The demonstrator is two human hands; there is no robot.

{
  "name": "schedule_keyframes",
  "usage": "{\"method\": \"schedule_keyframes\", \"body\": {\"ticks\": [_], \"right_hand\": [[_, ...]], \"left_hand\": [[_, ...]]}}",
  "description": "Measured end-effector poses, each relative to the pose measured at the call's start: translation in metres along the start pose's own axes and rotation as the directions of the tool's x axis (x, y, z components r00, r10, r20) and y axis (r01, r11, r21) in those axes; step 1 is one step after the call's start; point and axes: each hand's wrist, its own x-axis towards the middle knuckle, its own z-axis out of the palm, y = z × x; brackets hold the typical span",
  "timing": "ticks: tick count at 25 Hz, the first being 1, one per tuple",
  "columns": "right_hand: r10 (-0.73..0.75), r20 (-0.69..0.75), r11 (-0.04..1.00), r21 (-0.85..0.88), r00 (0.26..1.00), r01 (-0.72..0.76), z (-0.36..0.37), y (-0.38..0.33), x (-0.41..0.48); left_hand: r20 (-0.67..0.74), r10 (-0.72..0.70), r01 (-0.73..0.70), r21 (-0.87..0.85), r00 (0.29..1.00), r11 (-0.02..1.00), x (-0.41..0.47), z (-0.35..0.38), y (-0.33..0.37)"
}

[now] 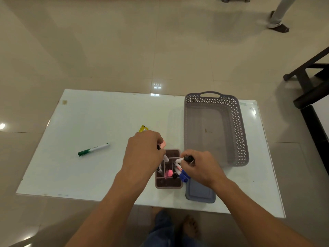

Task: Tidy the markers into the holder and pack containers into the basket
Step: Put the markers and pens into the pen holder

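A brown compartmented marker holder (169, 184) stands near the table's front edge with several markers in it, among them blue (183, 176) and pink (168, 173) ones. My left hand (144, 152) is closed around a white marker (166, 158) over the holder's left side. My right hand (199, 166) grips a black-capped white marker (185, 159) over the holder's right side. A green-capped marker (93, 149) lies loose on the table to the left. A yellow marker (143, 128) peeks out behind my left hand. The grey lattice basket (238, 139) stands to the right.
A grey-blue flat lid or container (200, 193) lies at the front edge, right of the holder. The white table (89, 118) stands on a tiled floor. Dark furniture (309, 86) is at the right. Another person's leg (279, 16) is far behind.
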Motion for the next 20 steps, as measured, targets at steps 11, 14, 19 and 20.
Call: {"method": "schedule_keyframes", "body": {"ticks": [11,14,19,20], "right_hand": [[-0.04,0.124,0.986,-0.156,0.992,0.059,0.013,0.003,0.011],[-0.02,0.161,0.985,-0.166,0.987,0.047,0.015,0.004,0.003],[0.178,0.218,0.98,0.05,0.96,-0.193,0.009,0.002,0.0],[0.205,0.285,0.959,0.135,0.936,-0.251,0.009,0.0,0.001]], "left_hand": [[-0.048,-0.004,0.001,-0.056,0.999,0.998,-0.03,0.026,0.005],[-0.057,-0.035,0.032,-0.065,0.998,0.997,-0.033,0.029,0.0],[-0.038,-0.086,0.082,-0.096,0.996,0.992,-0.033,0.035,-0.006],[-0.035,-0.093,0.089,-0.108,0.995,0.99,-0.031,0.035,-0.005]]}}
